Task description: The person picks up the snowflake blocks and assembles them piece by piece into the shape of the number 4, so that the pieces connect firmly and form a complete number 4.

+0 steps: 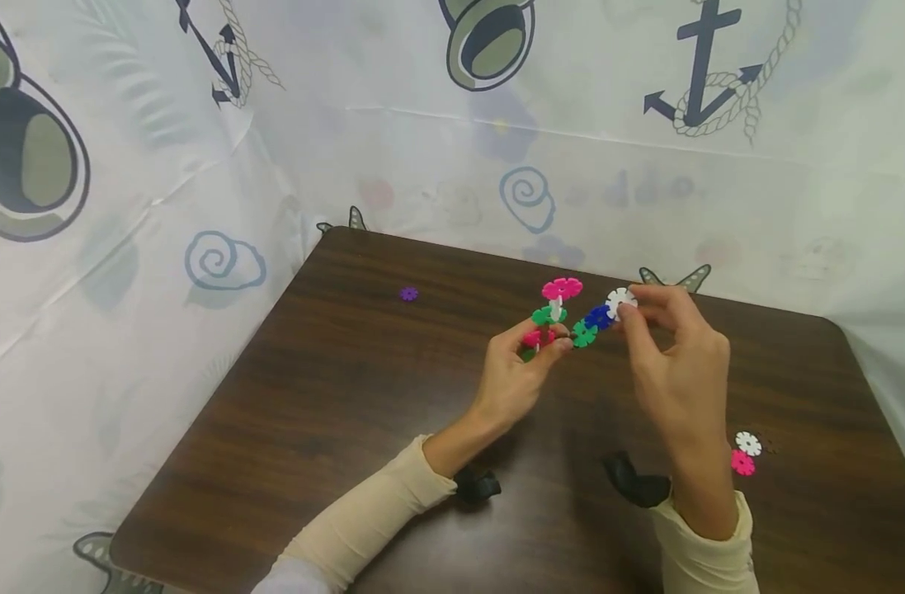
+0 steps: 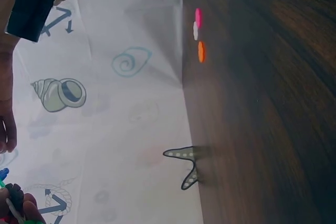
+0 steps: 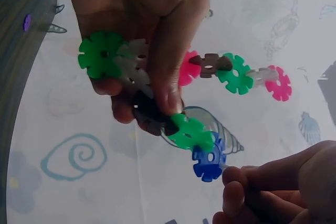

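The left hand (image 1: pixel 517 375) grips the chain of slotted discs (image 1: pixel 584 334), its thumb pressed over a black disc (image 3: pixel 149 116); the right hand (image 1: pixel 678 363) pinches 1 white disc (image 1: pixel 619 302) at the chain's tip, against the blue disc (image 1: pixel 599 318). I cannot tell whether that joint is fully seated. The chain is held up over the table (image 1: pixel 311 396), its other branch topped by a pink disc (image 1: pixel 562 289). The pieces look like thin, stiff plastic: probably light and slick, the slots likeliest to twist loose. Flat faces close beside a joint should give the surest hold. Left of the chain lies 1 purple disc (image 1: pixel 408 294); right of it and nearer the person, 2 loose discs, a white one (image 1: pixel 748 444) and a pink one (image 1: pixel 743 463). The left wrist view also shows an orange disc (image 2: pixel 201 52).
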A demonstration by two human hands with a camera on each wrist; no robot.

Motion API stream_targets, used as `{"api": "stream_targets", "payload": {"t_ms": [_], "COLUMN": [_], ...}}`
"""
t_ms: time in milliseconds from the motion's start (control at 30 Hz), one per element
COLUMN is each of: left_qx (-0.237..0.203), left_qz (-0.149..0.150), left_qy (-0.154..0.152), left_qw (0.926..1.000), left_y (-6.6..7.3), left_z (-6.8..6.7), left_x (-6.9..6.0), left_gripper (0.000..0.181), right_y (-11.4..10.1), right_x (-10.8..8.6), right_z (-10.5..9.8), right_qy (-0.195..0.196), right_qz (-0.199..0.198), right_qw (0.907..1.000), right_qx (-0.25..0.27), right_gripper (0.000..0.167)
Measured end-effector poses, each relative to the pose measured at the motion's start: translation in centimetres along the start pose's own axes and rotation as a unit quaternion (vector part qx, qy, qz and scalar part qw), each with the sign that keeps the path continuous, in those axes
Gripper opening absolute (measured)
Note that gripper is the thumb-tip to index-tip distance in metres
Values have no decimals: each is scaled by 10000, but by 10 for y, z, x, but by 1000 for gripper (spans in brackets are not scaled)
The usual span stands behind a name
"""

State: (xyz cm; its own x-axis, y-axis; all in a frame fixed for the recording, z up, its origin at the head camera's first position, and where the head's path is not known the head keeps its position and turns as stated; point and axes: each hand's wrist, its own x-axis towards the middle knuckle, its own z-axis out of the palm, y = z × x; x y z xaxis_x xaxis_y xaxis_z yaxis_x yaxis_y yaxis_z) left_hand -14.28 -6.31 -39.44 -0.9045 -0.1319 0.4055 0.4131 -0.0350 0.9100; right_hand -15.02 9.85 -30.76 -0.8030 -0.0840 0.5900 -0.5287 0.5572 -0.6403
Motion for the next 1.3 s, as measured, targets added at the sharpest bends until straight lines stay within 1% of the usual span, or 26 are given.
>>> {"api": "stream_targets", "payload": {"t_ms": [133,267,367,567,733,867,967,1100,1300], "left_qx": [22,152,171,113,31,50,65,16,-12], "left_qz": [-95,-78,-59,-142,-212,-232,-242,-291,-273], "left_qy": [-77,-95,-50,40,190,302,332,382,502], "left_qw": [9999,9998,9998,9998,9996,9993,9991,9988,9984], "left_y": [0,0,1,4,5,4,4,3,0], "left_z": [3,5,4,5,7,8,8,8,8], "left_x": [0,1,3,4,4,4,4,4,4], "left_gripper": [17,16,15,16,17,19,20,21,18], "right_y": [-1,-2,-5,-8,-8,-5,-2,1,1], "right_x": [1,-1,-2,-3,-6,-6,-5,-4,-5], "right_z": [-8,-17,-17,-9,-2,3,3,4,10], "right_qy": [-148,-314,-213,171,376,516,499,396,506], "right_qz": [95,239,149,-265,-544,-771,-790,-689,-626], "right_qw": [9996,9983,9985,9981,9963,9938,9939,9956,9958], "right_qx": [-237,-429,-485,-522,-543,-605,-586,-502,-435], "right_gripper": [24,21,20,20,20,19,19,19,18]}}
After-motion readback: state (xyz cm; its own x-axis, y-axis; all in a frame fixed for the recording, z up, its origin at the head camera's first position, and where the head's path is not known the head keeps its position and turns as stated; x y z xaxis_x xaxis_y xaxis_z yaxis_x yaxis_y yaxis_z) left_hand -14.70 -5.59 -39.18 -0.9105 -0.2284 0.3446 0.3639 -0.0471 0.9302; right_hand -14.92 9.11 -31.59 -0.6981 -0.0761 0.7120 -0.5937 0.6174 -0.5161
